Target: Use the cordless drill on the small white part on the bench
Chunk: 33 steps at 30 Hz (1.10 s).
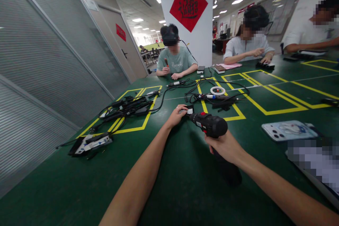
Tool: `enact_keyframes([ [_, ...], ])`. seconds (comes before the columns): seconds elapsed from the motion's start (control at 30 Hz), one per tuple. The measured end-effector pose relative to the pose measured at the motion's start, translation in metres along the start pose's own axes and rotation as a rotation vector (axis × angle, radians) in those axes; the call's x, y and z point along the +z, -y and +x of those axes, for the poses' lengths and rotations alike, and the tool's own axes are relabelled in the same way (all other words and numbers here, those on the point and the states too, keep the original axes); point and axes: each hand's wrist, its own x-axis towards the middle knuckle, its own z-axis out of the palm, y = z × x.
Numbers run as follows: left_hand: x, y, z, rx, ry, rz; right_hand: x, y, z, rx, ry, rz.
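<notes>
My right hand (225,145) is wrapped round the grip of a black cordless drill (212,125) with red details. The drill lies level, its nose pointing left toward a small black and white part (190,110) on the green table. My left hand (177,116) has its fingers pressed on the left side of that part, close to the drill's tip. Whether the tip touches the part cannot be made out.
Black cables (129,107) lie in a pile at left, near a black and white device (91,144). Beyond the drill are a white tape ring (217,90) and more cables. A phone (288,130) lies at right. Several people sit across the green table (180,183).
</notes>
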Motion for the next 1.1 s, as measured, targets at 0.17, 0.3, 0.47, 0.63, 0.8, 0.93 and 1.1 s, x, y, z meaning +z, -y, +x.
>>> enact_keyframes([
  [0.17,-0.0005,-0.0013,-0.0004,-0.006,0.003,0.003,-0.0001,-0.0002,0.0002,0.012,-0.006,0.005],
  [0.3,-0.0009,-0.0022,-0.0006,-0.009,0.007,0.003,-0.0001,0.0003,-0.0004,0.008,-0.002,0.027],
  [0.47,-0.0007,-0.0021,-0.0006,-0.013,0.005,0.004,-0.0001,0.0010,-0.0002,0.027,-0.011,0.021],
  [0.63,-0.0006,-0.0022,-0.0006,-0.010,0.003,0.004,-0.0005,0.0006,0.0002,0.021,-0.005,0.024],
  [0.8,-0.0006,-0.0022,-0.0005,-0.011,0.002,0.006,0.0001,-0.0006,0.0002,0.015,-0.006,0.034],
  [0.93,-0.0006,-0.0027,-0.0005,-0.018,0.004,0.010,0.0002,0.0005,0.0002,0.011,-0.005,0.046],
  [1.1,-0.0010,-0.0030,-0.0010,-0.012,0.005,0.007,-0.0003,0.0023,-0.0002,0.010,0.002,0.036],
])
